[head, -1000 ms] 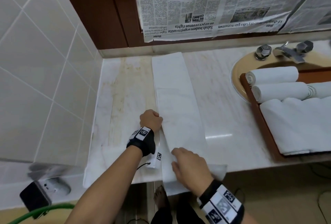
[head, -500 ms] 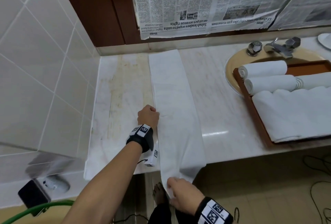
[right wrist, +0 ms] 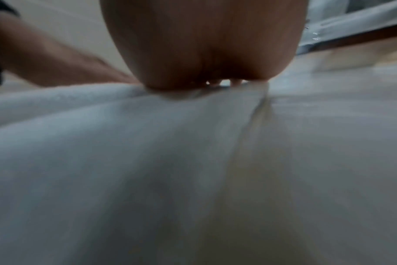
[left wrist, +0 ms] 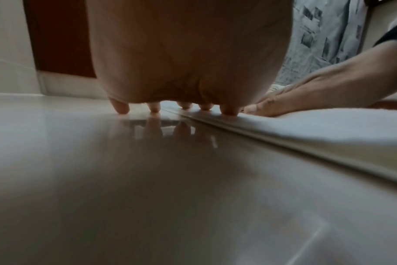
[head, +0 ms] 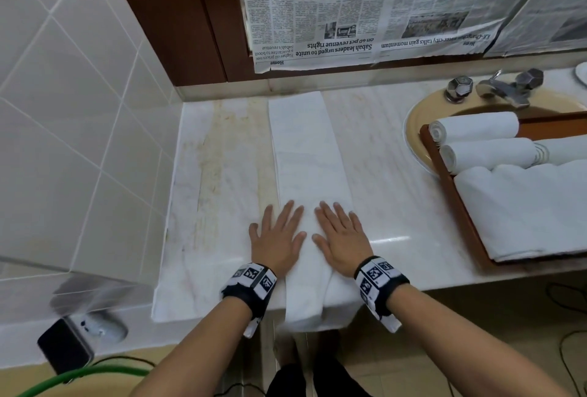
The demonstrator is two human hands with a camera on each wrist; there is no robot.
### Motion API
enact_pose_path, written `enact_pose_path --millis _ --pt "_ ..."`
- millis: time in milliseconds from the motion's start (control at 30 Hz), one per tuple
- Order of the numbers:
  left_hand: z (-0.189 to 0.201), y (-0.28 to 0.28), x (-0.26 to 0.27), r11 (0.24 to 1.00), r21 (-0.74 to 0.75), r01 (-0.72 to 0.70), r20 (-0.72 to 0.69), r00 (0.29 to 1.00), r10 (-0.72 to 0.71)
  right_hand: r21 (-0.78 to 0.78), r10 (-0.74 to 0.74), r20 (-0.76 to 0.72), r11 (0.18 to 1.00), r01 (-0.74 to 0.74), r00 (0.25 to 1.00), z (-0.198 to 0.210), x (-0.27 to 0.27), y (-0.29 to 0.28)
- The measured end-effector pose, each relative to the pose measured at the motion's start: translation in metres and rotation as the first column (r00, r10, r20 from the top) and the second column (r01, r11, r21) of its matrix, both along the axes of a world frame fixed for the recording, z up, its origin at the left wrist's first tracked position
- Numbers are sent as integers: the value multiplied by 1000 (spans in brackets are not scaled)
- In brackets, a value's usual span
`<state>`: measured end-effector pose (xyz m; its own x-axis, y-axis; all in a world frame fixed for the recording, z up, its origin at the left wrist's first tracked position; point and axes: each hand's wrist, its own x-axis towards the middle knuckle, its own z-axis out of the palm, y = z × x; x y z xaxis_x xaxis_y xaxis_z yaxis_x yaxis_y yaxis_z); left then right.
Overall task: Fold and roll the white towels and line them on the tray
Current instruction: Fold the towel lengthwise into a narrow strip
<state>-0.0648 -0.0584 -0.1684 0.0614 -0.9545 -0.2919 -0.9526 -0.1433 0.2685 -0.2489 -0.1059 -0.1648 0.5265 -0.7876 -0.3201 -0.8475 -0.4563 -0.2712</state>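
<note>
1. A long folded towel (head: 305, 155) is lying lengthwise on the counter (head: 216, 193), running from the back wall to the front edge; its near end is hanging over that edge.
2. The left hand (head: 277, 239) is lying flat, palm down, grip spread. It is straddling the towel's left edge: the left wrist view is showing the outer fingers (left wrist: 121, 108) touching bare counter and the inner ones on cloth.
3. The right hand (head: 341, 238) is lying flat on the towel's near part, grip spread, fingers straight, pinching nothing. Its little finger is reaching the towel's right edge.
4. Both hands are sitting side by side, thumbs near each other but apart.
5. The right wrist view is blurred: it is showing the palm heel (right wrist: 204, 53) pressing into white cloth (right wrist: 102, 143); fingers mostly hidden.
6. To the right, a brown tray (head: 444, 180) is resting across the sink (head: 416, 130).
7. Two rolled towels (head: 476, 125) are lying at the tray's far end, one just behind the other, touching. An unrolled pile of towels (head: 524, 209) is filling the near part of the tray.
8. A tap (head: 502, 88) is standing behind the sink.
9. Newspaper (head: 365, 6) is hanging over the wall above the counter, print upside down.
10. A dark phone (head: 65, 349) is lying on a lower ledge at the left.
</note>
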Motion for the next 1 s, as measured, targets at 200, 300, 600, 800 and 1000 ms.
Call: enact_pose_path --millis 200,300,600,800,1000 --pt "-6 -10 5 994 103 19 47 999 -24 28 21 -116 999 -18 993 -4 -27 -34" --pt "-5 -19 5 992 124 -1 50 999 -5 34 -58 -162 997 64 985 1 -36 -52" --pt "4 -70 2 975 204 -82 62 996 71 19 110 -46 994 -110 993 10 -19 14" --pt "12 -87 9 972 204 -120 -7 992 124 55 -22 -89 998 28 996 -1 -49 -29" --pt "16 -25 -24 982 107 -153 -90 983 163 -8 28 49 1000 -28 998 4 -46 -3"
